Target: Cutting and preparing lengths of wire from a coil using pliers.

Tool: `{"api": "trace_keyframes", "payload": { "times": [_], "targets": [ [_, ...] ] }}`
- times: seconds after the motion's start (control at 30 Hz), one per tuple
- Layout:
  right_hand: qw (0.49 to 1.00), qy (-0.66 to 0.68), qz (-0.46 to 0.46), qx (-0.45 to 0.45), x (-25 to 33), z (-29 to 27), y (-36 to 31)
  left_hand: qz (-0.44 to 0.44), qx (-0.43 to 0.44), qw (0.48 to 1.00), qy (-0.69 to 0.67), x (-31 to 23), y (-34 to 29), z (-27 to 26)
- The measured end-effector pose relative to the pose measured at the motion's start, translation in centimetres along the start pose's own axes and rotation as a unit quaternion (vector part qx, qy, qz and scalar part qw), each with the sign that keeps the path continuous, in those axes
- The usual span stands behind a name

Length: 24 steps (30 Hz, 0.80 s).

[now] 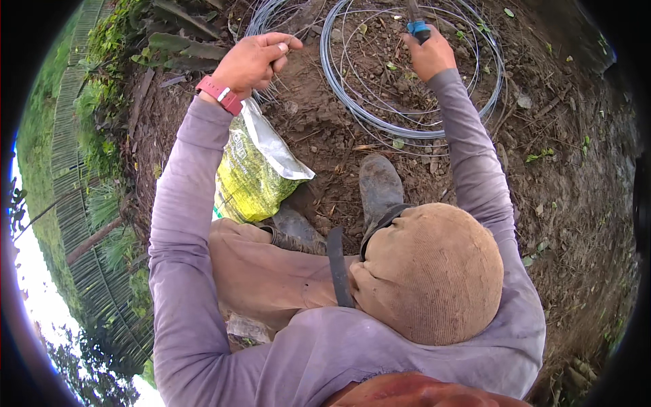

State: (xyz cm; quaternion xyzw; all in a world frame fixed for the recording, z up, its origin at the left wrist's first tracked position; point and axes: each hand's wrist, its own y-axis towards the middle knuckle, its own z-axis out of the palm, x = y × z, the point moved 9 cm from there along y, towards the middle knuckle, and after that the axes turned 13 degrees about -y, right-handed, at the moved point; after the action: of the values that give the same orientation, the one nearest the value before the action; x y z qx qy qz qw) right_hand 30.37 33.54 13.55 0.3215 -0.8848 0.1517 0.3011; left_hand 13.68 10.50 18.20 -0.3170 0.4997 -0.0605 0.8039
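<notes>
My left hand, with a red watch on the wrist, is closed in a pinch at the upper left. A thin wire seems to run from its fingertips. At the upper right my right hand wraps round a tool with a black and blue handle. The tool's far end is cut off by the top edge, so its kind is unclear. Below and between the hands, a large coil of grey metal wire lies on the soil. A second wire bundle sits just beyond my left hand.
A yellow-green and white sack leans beside my boots, under my left forearm. Spiky plants grow at the far left, beside a slatted fence-like surface. Brown soil with twigs and leaves spreads to the right.
</notes>
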Motion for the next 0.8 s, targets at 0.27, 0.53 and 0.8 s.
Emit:
{"api": "trace_keyframes", "payload": {
  "times": [0.27,0.53,0.8],
  "targets": [
    [0.995,-0.098,0.013,0.011,-0.7,-0.5,-0.6,0.091,-0.197,0.976,-0.001,-1.8,1.3,-12.7],
    [0.99,-0.1,-0.075,0.061,4.2,0.3,-3.8,-0.002,-0.308,0.945,0.108,1.5,5.5,-20.4],
    [0.969,-0.124,-0.141,0.159,8.1,3.4,-7.8,0.145,-0.038,0.964,0.218,-3.7,9.3,-1.5]
  ]
}}
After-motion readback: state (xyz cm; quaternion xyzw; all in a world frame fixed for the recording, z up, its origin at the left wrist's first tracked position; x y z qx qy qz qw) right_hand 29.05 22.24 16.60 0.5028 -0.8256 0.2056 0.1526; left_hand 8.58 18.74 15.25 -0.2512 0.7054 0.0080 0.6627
